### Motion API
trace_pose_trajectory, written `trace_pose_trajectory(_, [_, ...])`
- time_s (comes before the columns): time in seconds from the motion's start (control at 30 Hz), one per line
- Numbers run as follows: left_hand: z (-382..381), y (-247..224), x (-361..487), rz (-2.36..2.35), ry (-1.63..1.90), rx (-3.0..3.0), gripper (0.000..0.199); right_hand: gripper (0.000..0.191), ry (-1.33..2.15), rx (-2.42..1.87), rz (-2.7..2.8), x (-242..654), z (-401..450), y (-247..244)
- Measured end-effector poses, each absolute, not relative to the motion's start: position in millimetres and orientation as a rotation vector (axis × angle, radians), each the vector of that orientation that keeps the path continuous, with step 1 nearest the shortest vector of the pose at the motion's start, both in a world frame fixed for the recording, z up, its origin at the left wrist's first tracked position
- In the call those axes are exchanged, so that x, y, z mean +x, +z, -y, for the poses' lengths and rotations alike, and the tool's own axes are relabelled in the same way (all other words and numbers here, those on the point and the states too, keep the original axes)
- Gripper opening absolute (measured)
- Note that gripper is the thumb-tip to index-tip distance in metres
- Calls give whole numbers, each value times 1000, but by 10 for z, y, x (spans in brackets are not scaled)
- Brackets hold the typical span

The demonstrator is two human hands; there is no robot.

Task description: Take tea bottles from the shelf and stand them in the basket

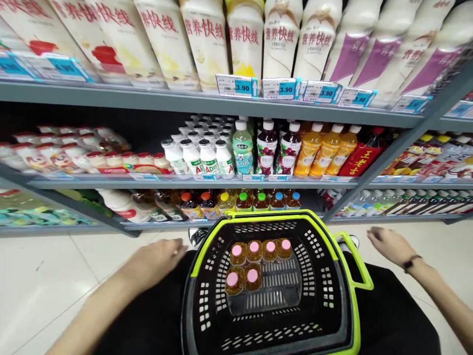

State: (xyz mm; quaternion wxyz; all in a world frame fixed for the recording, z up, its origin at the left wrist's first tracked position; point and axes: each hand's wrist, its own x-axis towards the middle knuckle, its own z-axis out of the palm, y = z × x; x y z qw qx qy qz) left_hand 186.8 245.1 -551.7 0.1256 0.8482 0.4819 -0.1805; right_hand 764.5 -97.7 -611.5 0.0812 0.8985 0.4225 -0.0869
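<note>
Black with a bright green rim (pixel 271 213), the basket (pixel 269 323) stands between the person's legs (pixel 399 305). 6 small bottles (pixel 253 257) with pink caps (pixel 252 276) stand inside the basket. 4 make a row toward its far end, and 2 make a row just nearer, over at its left side. Each bottle stands up, so its long way runs up and down, with the cap on top.

The left hand (pixel 170 254) is just beside the basket's left edge, outside it and not touching. From this hand, the bottles lie to the right, past the edge. The right hand (pixel 393 246) is outside the basket too, off its right edge, near the green handle (pixel 356 259) but apart from it. So the left hand is nearer to the bottles. I see no thing held in either hand, but both look blurry and part hidden, so I cannot tell how loose or tight they are.

Beyond the right side of the basket, a dark band (pixel 409 263) sits behind the right hand. 2 shoes (pixel 197 236) peek out past the basket's far corners. Behind the basket, grey shelves (pixel 148 100) hold many drinks (pixel 266 148).
</note>
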Motion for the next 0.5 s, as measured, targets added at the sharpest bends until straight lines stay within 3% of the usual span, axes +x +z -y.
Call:
trace_pose_trajectory(0.1, [-2046,-5541,2464,-983,-590,2473,45,34,-296,2634,-1402,7390,211,-6065])
trace_pose_trajectory(0.27, [-1802,-5800,2743,-811,-706,2592,45,33,-344,2611,-1397,7341,-880,-6413])
trace_pose_trajectory(0.5, [-1662,-5943,2637,-839,-966,2376,43,62,-511,2583,-1351,7541,-1886,-6917])
